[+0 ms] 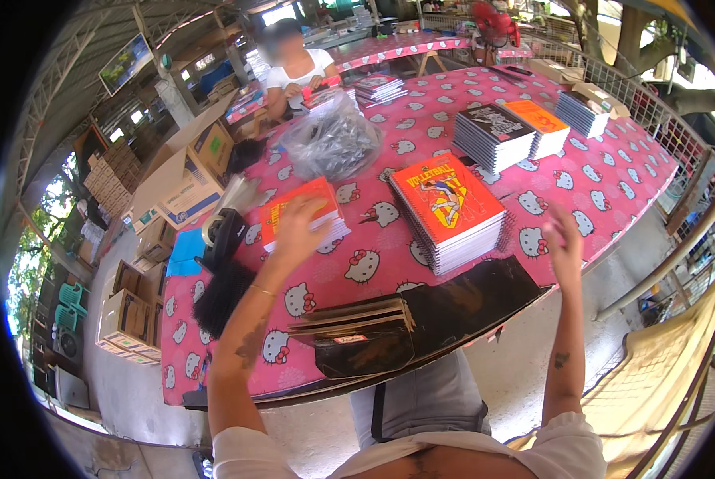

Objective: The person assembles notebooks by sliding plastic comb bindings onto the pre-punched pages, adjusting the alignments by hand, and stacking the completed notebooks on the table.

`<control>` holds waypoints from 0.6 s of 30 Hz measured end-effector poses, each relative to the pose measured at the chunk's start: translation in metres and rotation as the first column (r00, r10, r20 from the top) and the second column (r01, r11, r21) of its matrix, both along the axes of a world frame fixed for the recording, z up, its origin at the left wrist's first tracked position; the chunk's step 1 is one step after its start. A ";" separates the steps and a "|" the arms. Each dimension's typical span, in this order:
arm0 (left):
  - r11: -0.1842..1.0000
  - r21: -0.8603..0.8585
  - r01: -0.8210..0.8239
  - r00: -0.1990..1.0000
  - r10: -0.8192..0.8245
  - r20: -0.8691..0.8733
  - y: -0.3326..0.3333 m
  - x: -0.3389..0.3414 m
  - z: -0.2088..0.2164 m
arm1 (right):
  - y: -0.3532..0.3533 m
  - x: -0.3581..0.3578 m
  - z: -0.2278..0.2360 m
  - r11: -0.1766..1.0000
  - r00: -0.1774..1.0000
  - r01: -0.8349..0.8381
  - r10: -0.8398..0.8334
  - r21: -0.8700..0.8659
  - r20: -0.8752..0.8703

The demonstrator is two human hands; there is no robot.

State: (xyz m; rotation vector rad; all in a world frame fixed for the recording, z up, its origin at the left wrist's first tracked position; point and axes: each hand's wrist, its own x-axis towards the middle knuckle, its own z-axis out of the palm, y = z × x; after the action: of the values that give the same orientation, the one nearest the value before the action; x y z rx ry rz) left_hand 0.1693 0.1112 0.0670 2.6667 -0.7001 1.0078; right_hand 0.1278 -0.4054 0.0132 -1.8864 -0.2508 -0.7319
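Note:
My left hand (pixel 297 233) reaches over a low stack of orange-covered notebooks (pixel 309 195), its fingers stretched out across the top cover near the right edge. The hand hides part of that stack. To its right stands a taller stack of spiral notebooks (pixel 448 206) with a bright orange-red cover showing a volleyball player. My right hand (pixel 563 246) is held above the table's right side, apart from the tall stack, fingers spread with nothing in them. Between my forearms, at the near edge, lies a black board (pixel 469 299) with a brown cardboard folder (pixel 357 323) on it.
A pink cartoon-cat cloth covers the table (pixel 361 267). Farther back are a clear plastic bag (pixel 332 144), dark notebooks (pixel 493 137) and orange ones (pixel 539 126). A tape dispenser (pixel 223 238) and black brush (pixel 223 297) sit left. A person (pixel 297 72) handles notebooks across the table.

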 end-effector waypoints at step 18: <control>0.996 -0.019 0.088 0.980 -0.083 0.178 -0.060 -0.148 0.100 | 0.199 -0.068 -0.009 0.637 0.701 -0.641 0.713 0.427 -0.012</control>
State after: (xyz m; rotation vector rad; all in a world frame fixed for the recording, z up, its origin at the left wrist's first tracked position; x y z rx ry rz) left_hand 0.0212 0.0507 0.1670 2.5223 -0.8225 1.2324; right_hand 0.0597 -0.2061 0.0046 -1.2943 -0.6167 -0.0613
